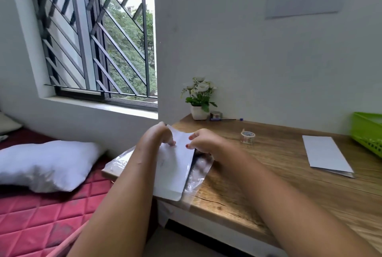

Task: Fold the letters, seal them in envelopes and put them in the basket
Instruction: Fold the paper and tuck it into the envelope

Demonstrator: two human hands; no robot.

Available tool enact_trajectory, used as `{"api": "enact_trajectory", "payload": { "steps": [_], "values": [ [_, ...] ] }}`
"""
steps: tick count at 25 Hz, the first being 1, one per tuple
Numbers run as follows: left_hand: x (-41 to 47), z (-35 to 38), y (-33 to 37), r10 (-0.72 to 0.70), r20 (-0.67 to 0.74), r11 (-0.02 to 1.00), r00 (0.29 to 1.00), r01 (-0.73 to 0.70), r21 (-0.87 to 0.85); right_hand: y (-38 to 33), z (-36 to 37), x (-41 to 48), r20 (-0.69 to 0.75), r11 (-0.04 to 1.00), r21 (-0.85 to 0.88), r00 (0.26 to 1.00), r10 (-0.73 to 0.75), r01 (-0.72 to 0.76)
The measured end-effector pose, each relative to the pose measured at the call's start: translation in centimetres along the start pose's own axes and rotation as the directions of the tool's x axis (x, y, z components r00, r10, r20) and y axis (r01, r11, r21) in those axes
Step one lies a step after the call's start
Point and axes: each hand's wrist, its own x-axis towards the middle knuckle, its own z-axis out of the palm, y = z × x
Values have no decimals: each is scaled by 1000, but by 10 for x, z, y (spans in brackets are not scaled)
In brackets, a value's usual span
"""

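Note:
A white envelope is lifted over the left end of the wooden desk, above a clear plastic sleeve. My left hand grips its upper left edge, fingers curled over the top. My right hand pinches the upper right edge. A folded white letter lies flat on the desk to the right. The green basket stands at the far right edge, partly cut off by the frame.
A roll of patterned tape stands on the desk behind my right hand. A small potted plant, another tape roll and a pen sit by the wall. A white pillow lies on the red mattress at left.

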Motion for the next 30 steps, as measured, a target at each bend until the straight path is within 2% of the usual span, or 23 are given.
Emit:
{"api": "enact_trajectory", "payload": {
  "steps": [2,3,5,7,9,10,11,12,13,15,16,17,18,20,21,22,24,26,28,30],
  "values": [
    [9,3,2,0,-105,935,994,-37,-352,3,-7,0,-10,984,177,1000,9,-7],
    [11,5,5,-22,-152,847,988,-62,-529,4,-13,-1,-14,961,277,1000,8,-3],
    [17,7,18,-101,-196,631,975,-89,-771,6,-30,-5,-3,900,436,1000,-7,7],
    [17,6,42,-177,-205,394,962,-122,-911,12,-48,-12,2,885,465,1000,-9,7],
    [15,5,72,-232,-142,105,962,-120,-987,26,-72,-22,-37,887,462,999,6,12],
    [14,6,87,-233,-108,20,966,-106,-994,34,-86,-26,-69,884,467,998,0,33],
    [12,9,103,-208,-101,15,973,-100,-995,43,-101,-31,-121,892,449,993,-6,60],
    [11,13,117,-151,-117,89,982,-105,-991,51,-115,-37,-213,922,376,977,-15,97],
    [12,21,135,-64,-122,205,990,-107,-973,62,-132,-43,-359,960,246,933,-35,131],
    [7,35,170,93,-121,441,988,-150,-885,82,-166,-55,-658,986,-109,735,-165,123],
    [2,42,187,144,-159,544,977,-212,-812,92,-181,-61,-726,956,-288,638,-256,56],
    [-4,48,202,191,-219,626,957,-291,-723,101,-191,-65,-738,896,-442,583,-340,-36],
    [-9,56,216,263,-281,679,923,-384,-625,110,-199,-69,-714,812,-569,569,-409,-131],
    [-20,75,239,439,-357,679,825,-564,-470,132,-201,-69,-603,625,-743,643,-472,-238],
    [-24,85,244,515,-371,644,773,-635,-427,143,-195,-67,-542,565,-792,691,-478,-230],
    [-30,95,247,582,-362,611,728,-686,-395,153,-187,-64,-490,557,-809,738,-464,-188],
    [-30,114,249,702,-223,608,677,-732,-308,168,-171,-54,-380,692,-721,848,-370,-21],
    [-25,130,243,782,29,622,622,-778,-84,178,-159,-44,-211,814,-576,950,-232,71],
    [-21,138,236,783,169,589,598,-801,107,186,-161,-42,-102,869,-488,982,-157,88],
    [-18,138,231,774,196,590,602,-798,122,191,-173,-49,-89,902,-423,986,-140,90]
  ]
}}
